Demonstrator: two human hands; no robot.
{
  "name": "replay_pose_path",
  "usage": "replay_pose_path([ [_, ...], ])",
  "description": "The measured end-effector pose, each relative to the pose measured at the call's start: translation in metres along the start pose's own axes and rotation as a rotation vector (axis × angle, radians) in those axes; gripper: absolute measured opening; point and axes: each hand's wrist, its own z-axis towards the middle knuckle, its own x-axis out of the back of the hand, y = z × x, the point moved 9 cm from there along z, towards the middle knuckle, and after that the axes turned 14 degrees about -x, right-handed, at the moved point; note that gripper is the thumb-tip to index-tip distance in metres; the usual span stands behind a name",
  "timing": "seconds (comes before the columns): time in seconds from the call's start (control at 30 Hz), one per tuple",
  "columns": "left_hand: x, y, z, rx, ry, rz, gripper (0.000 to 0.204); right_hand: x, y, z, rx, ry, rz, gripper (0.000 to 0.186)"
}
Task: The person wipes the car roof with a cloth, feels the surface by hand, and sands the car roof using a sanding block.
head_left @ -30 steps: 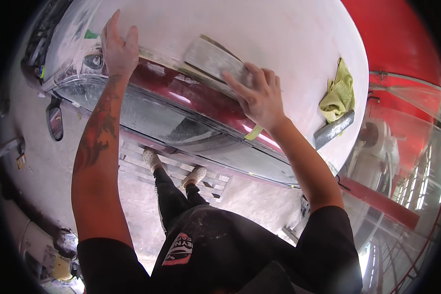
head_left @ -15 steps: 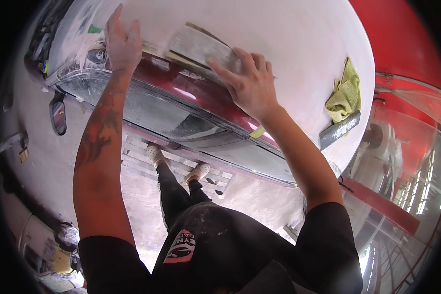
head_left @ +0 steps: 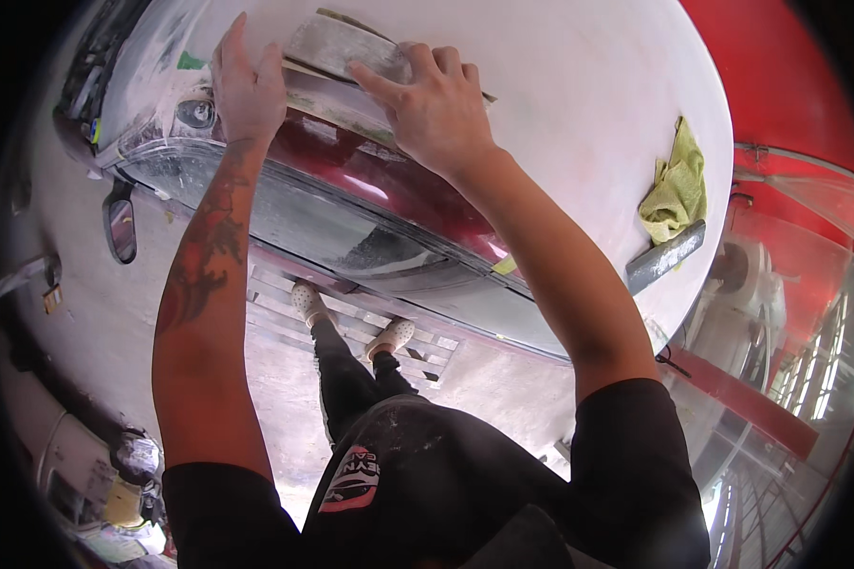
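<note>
My right hand [head_left: 432,109] grips a long, dusty grey sanding block [head_left: 337,45] lying on the pale, powdery car roof [head_left: 588,104], fingers bent over its right part. My left hand [head_left: 249,90] is open at the roof edge, just left of the block, with fingers spread and pointing forward. Below both hands runs a glossy maroon strip [head_left: 342,171] along the roof edge, above the dark side windows [head_left: 204,185]. A crumpled yellow-green cloth [head_left: 674,185] lies on the roof to the right, against a dark grey, dust-marked block [head_left: 664,254].
A side mirror [head_left: 123,223] juts out at the left. My feet stand on a slatted platform [head_left: 427,346] over a pale concrete floor [head_left: 503,398]. A red panel [head_left: 769,66] and clear plastic sheeting [head_left: 759,313] are at the right. Clutter [head_left: 123,493] lies at lower left.
My right hand and the sanding block have moved forward and left along the roof, closer to my left hand, which has shifted slightly right.
</note>
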Motion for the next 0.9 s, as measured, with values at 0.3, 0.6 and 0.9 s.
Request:
replay_pose_path([
  [0.3,0.012,0.004,-0.001,-0.079,-0.001,-0.013,0.053,0.047,0.098,-0.131,0.023,-0.086,0.012,0.060],
  [0.6,0.015,-0.020,-0.011,0.037,0.138,-0.315,0.052,-0.006,-0.024,-0.016,0.095,-0.019,0.005,0.052],
  [0.9,0.017,0.003,-0.001,-0.088,0.067,-0.022,0.055,0.042,0.106,-0.098,0.022,-0.055,0.047,0.055],
])
